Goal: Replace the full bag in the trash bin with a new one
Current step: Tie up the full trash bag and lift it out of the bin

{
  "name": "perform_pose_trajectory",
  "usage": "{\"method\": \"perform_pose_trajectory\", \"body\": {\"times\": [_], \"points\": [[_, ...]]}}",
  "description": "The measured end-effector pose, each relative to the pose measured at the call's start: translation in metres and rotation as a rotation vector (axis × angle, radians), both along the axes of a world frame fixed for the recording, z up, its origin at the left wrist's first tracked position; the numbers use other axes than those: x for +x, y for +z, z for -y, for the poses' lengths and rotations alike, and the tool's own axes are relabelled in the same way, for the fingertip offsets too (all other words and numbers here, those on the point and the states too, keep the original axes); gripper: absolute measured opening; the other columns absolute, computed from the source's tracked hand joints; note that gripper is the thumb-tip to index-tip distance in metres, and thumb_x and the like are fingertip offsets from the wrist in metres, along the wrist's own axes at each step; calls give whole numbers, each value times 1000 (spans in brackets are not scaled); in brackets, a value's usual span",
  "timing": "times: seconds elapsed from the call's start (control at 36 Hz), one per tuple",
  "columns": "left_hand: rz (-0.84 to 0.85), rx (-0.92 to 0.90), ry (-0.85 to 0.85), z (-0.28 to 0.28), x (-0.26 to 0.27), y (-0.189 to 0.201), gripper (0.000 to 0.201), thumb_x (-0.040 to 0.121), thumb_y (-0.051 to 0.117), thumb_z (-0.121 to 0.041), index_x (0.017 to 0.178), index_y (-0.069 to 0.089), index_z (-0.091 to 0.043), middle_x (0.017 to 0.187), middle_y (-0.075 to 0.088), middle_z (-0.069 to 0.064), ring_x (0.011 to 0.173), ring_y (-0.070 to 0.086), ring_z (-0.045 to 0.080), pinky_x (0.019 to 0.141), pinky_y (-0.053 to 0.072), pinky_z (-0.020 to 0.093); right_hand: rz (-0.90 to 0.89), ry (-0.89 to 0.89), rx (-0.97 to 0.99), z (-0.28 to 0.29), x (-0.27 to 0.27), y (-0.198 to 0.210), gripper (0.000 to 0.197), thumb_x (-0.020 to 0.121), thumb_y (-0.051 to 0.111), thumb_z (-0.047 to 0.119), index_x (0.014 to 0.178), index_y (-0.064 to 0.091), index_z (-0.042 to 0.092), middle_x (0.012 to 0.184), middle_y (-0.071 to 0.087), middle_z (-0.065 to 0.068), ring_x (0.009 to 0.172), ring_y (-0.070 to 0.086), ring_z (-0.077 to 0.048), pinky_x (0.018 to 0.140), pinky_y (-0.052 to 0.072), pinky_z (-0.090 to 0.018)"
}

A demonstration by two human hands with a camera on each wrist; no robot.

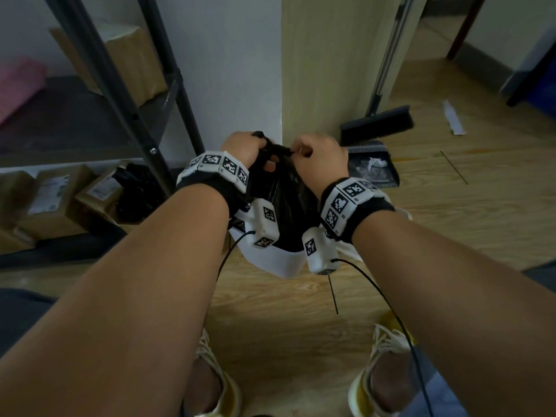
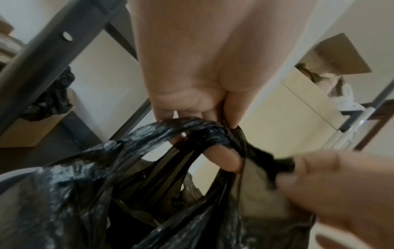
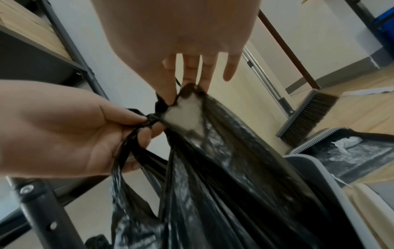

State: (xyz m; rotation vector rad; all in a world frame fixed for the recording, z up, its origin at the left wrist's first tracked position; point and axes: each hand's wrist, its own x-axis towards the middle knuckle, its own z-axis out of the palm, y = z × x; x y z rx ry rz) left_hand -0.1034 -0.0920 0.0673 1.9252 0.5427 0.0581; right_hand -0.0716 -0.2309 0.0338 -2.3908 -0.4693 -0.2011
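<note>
Light wood-grain floor, white wall meeting a pale cabinet side at a corner straight ahead. Dark metal shelf rack on the left, cardboard boxes on its shelf and on the floor under it, a crumpled black bag among the lower boxes, something pink on the shelf, blurred. Right of the corner a broom leans against the cabinet side, dustpan with white scraps just below it, a paper scrap on the floor further right. Blue container at far right edge, partly cut off. White trash bin stands on the floor in front of the corner, mostly hidden behind both wrists and wrist cameras; the rack post is just beside it on the left. Black trash bag sits in the bin, its top pulled up above the rim. Left hand fingers curled through the bag's gathered handle loops, gripping them. Right hand pinches the other bunched handle between thumb and fingertips, close to the left, the two handles crossing between the hands. Bag contents cannot be made out. Person's feet in yellow-white shoes at bottom of head view.
</note>
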Motion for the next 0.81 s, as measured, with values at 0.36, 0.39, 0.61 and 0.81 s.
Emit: {"method": "perform_pose_trajectory", "body": {"times": [0.36, 0.39, 0.61, 0.81], "points": [[-92, 11, -57, -6, -3, -9, 6, 74, 75, -16, 74, 70, -19, 75, 68, 4, 82, 66, 21, 88, 55, 34, -172, 64, -78, -2, -12, -15, 17, 80, 61, 26, 88, 74, 33, 93, 70, 4, 98, 61, -22, 95, 45, -40], [-76, 0, -50, -6, -4, -8, 8, 71, 76, -10, 71, 72, -17, 70, 70, 5, 78, 66, 22, 89, 56, 36, -194, 63, -56, -3, -12, -14, 18, 80, 58, 25, 87, 74, 31, 91, 70, 2, 95, 62, -24, 93, 47, -41], [-58, 2, -93, -5, -4, -10, 20, 75, 69, 7, 72, 68, -13, 63, 66, 4, 49, 62, 9, 55, 54, 15, -388, -30, 258, -10, -2, -7, 31, 90, 41, 5, 108, 64, 15, 116, 65, -11, 106, 60, -30, 94, 50, -41], [-52, 168, -146, -12, -1, -11, 24, 74, 68, 7, 92, 71, -10, 59, 61, -7, 45, 57, -1, 40, 41, 3, -649, 33, 398, -21, 11, -12, 31, 93, 50, 4, 122, 59, 9, 108, 66, -13, 100, 64, -27, 88, 54, -34]]}}
